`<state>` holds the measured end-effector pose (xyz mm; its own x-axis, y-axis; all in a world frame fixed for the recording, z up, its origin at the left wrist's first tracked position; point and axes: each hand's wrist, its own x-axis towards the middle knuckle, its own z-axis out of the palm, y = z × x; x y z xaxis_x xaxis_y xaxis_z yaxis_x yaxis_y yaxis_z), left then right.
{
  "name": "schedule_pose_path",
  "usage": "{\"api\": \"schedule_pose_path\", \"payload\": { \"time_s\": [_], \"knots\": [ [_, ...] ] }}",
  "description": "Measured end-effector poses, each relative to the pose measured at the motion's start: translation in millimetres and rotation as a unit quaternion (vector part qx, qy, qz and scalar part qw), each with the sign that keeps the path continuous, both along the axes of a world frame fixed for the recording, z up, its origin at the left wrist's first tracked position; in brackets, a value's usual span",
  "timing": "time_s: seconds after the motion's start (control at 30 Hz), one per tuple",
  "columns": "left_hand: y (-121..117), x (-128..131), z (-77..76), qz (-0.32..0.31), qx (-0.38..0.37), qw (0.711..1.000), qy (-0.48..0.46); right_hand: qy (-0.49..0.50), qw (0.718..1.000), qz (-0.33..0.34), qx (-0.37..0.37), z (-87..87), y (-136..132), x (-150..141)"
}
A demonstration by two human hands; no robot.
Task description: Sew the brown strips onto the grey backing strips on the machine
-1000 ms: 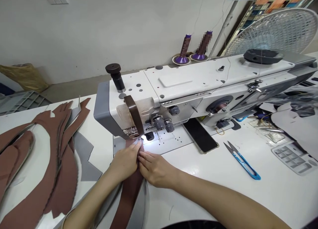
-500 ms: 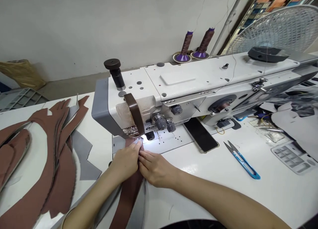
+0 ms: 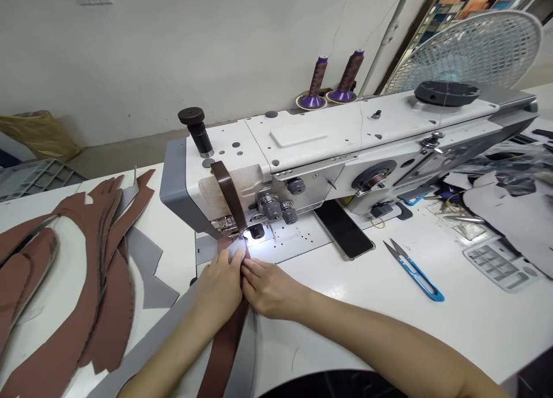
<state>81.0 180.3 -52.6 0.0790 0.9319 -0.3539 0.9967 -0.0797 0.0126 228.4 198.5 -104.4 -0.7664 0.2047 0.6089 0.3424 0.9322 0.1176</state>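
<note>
A white sewing machine (image 3: 302,139) stands in front of me, its lamp lighting the needle area. Under the presser foot lies the front end of a long brown leather strip (image 3: 222,352) with a grey piece (image 3: 237,246) on top of it. My left hand (image 3: 220,285) is closed on the strip and the grey piece, fingertips just short of the foot. Against it, on the right edge of the strip, my right hand (image 3: 270,288) is closed, thumb and fingers pinching the material. The strip hangs back toward me between my forearms; my hands hide part of it.
Stacked brown leather pieces (image 3: 93,260) lie at the left, near a jagged grey piece (image 3: 149,268). To the right are a phone (image 3: 344,230), blue thread snips (image 3: 415,269) and grey cut pieces (image 3: 510,213). Two thread cones (image 3: 317,78) and a fan (image 3: 470,52) stand behind.
My left fingers have drawn back a little from the foot, and more of the grey piece shows. My right hand stays against the strip. The view has shifted slightly.
</note>
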Motion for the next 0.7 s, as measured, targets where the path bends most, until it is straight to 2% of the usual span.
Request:
{"api": "schedule_pose_path", "payload": {
  "time_s": [0.17, 0.5, 0.7],
  "knots": [
    [0.4, 2.0, 7.7, -0.008, -0.037, 0.999, 0.018, -0.013, 1.000, -0.003, 0.009, -1.8, -3.4, -0.3],
    [15.8, 3.0, -0.3, -0.043, 0.001, 0.999, 0.012, 0.002, 1.000, -0.012, 0.027, -10.2, 6.0, -3.8],
    [11.5, 1.4, 0.4, -0.060, 0.030, 0.997, 0.027, -0.006, 0.999, -0.014, 0.037, -8.2, 5.0, -4.2]
  ]
}}
